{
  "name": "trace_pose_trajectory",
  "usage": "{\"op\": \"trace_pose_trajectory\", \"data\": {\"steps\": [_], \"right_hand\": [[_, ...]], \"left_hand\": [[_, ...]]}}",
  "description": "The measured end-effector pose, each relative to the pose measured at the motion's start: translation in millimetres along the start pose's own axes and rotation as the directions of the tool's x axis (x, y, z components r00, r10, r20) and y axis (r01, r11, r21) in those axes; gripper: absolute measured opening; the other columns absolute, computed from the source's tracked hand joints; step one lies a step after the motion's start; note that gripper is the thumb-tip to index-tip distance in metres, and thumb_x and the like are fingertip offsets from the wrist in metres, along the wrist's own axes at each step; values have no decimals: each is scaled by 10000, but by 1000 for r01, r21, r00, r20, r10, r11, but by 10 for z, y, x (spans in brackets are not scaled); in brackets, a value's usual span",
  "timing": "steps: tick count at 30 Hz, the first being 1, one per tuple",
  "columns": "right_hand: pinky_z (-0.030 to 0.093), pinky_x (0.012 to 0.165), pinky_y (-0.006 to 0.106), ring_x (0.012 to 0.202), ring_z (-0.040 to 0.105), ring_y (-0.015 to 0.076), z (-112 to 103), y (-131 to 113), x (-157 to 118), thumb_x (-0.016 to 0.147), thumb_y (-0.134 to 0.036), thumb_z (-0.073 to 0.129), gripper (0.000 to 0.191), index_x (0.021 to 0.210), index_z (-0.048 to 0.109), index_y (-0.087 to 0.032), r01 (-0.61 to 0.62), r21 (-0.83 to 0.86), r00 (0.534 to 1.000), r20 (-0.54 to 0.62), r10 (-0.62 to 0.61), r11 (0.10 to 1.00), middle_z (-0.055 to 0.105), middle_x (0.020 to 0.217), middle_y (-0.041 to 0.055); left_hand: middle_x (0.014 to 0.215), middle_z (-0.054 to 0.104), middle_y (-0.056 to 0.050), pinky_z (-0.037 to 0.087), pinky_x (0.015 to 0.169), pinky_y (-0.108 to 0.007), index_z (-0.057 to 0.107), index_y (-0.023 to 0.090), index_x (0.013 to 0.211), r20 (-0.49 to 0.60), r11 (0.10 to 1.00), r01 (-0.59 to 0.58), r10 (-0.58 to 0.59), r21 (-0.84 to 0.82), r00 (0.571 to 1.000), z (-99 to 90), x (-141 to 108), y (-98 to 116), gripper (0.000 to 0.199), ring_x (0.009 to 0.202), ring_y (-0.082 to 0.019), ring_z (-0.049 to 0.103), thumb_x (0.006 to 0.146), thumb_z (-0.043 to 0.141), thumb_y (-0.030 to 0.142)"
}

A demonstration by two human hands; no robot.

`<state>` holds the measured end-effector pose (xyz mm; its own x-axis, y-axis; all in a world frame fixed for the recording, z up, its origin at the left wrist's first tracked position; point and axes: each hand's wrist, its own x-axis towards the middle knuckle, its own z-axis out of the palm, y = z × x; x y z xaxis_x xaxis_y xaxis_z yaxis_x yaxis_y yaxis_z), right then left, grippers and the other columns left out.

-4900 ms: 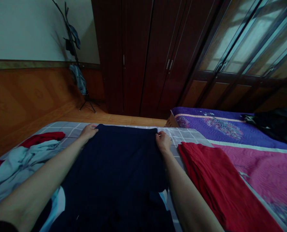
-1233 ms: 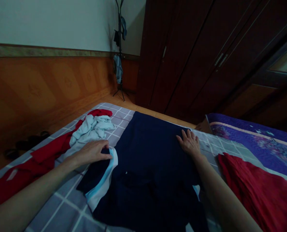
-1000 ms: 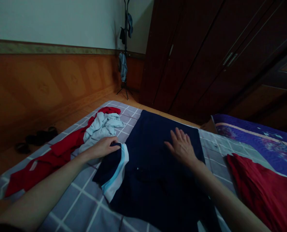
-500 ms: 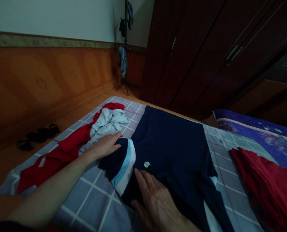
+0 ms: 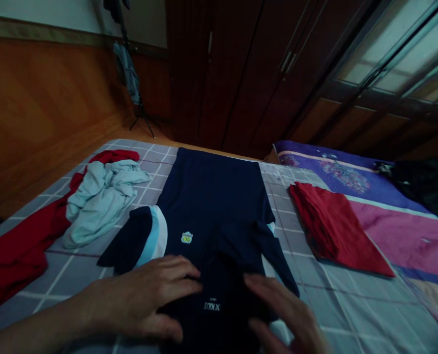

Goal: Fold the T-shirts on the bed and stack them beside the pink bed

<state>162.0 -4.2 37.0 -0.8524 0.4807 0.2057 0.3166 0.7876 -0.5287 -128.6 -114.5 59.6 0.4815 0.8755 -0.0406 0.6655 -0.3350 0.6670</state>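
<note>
Some navy shirt [image 5: 215, 187] fabric behind right hand [image 5: 287, 309]

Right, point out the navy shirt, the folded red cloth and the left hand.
Navy shirt [image 5: 213, 199]: head view, on the front of its body.
Folded red cloth [image 5: 340, 226]: head view, middle of its upper face.
Left hand [image 5: 145, 292]: head view, on the back of the hand.
</note>
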Motion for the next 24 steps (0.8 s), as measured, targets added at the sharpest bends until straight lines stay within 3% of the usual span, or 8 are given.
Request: {"op": "trace_pose_trajectory", "data": {"steps": [3, 7, 9, 12, 15, 17, 21, 24], "right_hand": [[506, 904, 417, 1151, 549, 260, 177, 153, 5, 825, -350, 582, 554, 1344, 444, -214, -258, -116, 950, -214, 229, 959, 566, 1263, 124], [485, 920, 448, 1115, 564, 266, 363, 135, 36, 802, -314, 571, 555, 1331, 461, -184, -380, -48, 922, -96, 374, 924, 587, 1213, 134], [490, 910, 401, 1074, 582, 233, 414, 2, 44, 807, -227, 531, 504, 1309, 484, -197, -320, 0, 947, 25, 320, 947, 604, 1179, 111], [474, 914, 362, 1074, 562, 225, 508, -215, 49, 790, -202, 546, 500, 1288, 494, -188, -66, 25, 978, 198, 60, 997, 601, 1188, 98], [491, 833, 323, 950, 589, 219, 582, -319, 44, 794, -343, 607, 379, 1136, 582, -183, 189, 10, 915, 361, -180, 982, 659, 1030, 67], [496, 774, 290, 868, 597, 195, 552, -315, 28, 810, -369, 598, 333, 1091, 596, -191, 220, 0, 903, 378, -204, 975, 667, 939, 42], [494, 813, 312, 949, 587, 197, 299, -150, -38, 848, -223, 516, 330, 1174, 560, -190, -9, -33, 996, 93, 12, 999, 643, 1055, 76], [490, 856, 385, 1018, 572, 229, 96, 131, -84, 878, -207, 459, 340, 1204, 541, -155, -184, -103, 963, -220, 157, 978, 624, 1105, 126]], "left_hand": [[1296, 556, -33, 475, 941, -316, 513, 311, 1280, 39, 999, 43, -42, -14, 998, 105, 54, 96, 471, 1146, -222, 547, 825, 628, 349], [1411, 424, -87, 402, 1020, -432, 370, 272, 1390, -206, 969, 237, -220, 64, 954, 339, 155, -17, 666, 1260, -288, 428, 800, 632, 434], [1386, 444, -95, 394, 1021, -439, 325, 263, 1411, -235, 960, 273, -253, 54, 938, 421, 230, -88, 696, 1251, -286, 431, 797, 635, 375], [1210, 567, -53, 460, 936, -353, 341, 292, 1391, -198, 960, 278, -279, -35, 940, 428, 334, -102, 617, 1083, -207, 556, 816, 532, 175], [1128, 589, -21, 479, 878, -297, 393, 320, 1352, -141, 968, 238, -248, -81, 959, 374, 386, -26, 595, 953, -158, 596, 805, 452, 94], [1211, 555, -33, 453, 925, -311, 410, 319, 1344, -99, 982, 183, -188, -51, 977, 368, 392, 11, 600, 1041, -179, 569, 792, 452, 88], [1220, 562, -39, 428, 955, -312, 479, 294, 1285, -83, 983, 175, -179, -51, 980, 398, 396, -12, 595, 1115, -195, 542, 751, 410, 41], [1057, 620, -7, 448, 888, -275, 515, 296, 1227, -141, 967, 232, -245, -100, 959, 335, 396, -11, 557, 1027, -172, 579, 745, 398, 42]]}}
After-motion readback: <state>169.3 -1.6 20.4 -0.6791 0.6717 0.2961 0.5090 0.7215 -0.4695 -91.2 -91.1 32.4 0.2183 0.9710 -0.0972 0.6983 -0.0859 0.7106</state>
